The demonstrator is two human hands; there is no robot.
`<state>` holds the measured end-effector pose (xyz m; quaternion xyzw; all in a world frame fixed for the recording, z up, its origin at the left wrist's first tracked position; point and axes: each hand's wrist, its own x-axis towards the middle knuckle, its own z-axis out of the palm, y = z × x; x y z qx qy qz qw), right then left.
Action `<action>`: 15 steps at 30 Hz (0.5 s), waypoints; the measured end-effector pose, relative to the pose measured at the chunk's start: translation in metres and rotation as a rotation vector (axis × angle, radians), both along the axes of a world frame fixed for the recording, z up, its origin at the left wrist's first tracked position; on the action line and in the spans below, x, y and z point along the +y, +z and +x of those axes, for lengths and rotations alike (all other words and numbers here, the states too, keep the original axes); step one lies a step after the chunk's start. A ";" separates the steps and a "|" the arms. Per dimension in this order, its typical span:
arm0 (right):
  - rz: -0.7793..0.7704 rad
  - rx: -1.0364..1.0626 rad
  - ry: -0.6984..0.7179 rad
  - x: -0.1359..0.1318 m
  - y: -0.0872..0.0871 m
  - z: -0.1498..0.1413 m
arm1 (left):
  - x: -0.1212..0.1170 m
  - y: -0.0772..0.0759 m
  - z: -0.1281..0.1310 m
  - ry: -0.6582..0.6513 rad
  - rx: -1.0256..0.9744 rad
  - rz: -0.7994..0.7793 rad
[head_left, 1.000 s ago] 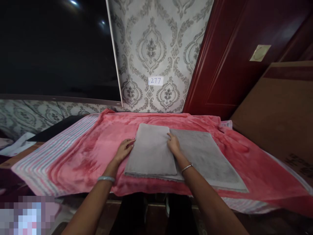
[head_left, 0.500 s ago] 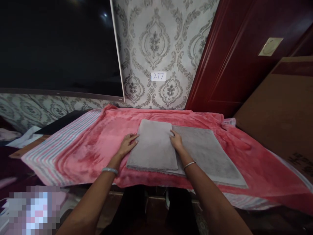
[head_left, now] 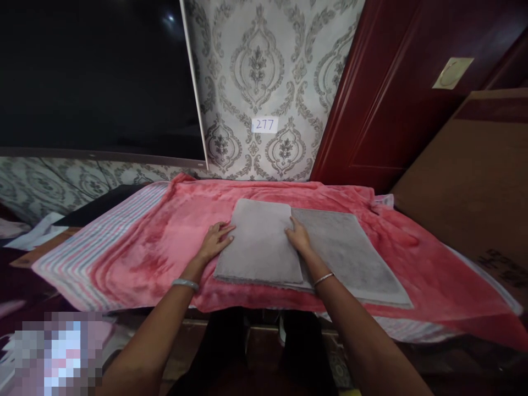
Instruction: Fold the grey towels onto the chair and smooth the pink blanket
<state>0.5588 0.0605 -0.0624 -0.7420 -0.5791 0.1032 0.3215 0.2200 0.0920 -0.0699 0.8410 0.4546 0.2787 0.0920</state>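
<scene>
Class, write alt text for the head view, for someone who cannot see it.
A left hand and right hand touch opposite edges of the upper layer of grey cloth on a pink blanket. Behind, patterned wallpaper bears a label, "277".

A black screen, patterned wallpaper and red panelling filled the background.
A white label on the wallpaper read 277. At right, a cardboard box stood below a pale plate on the panelling.
</scene>
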 end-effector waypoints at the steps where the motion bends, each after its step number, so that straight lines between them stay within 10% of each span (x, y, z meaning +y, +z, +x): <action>1: -0.001 -0.006 0.009 -0.001 0.000 0.000 | -0.001 0.001 0.001 -0.007 0.010 0.009; 15: -0.060 -0.105 0.015 -0.015 0.005 -0.002 | -0.006 0.006 0.004 -0.050 0.034 0.026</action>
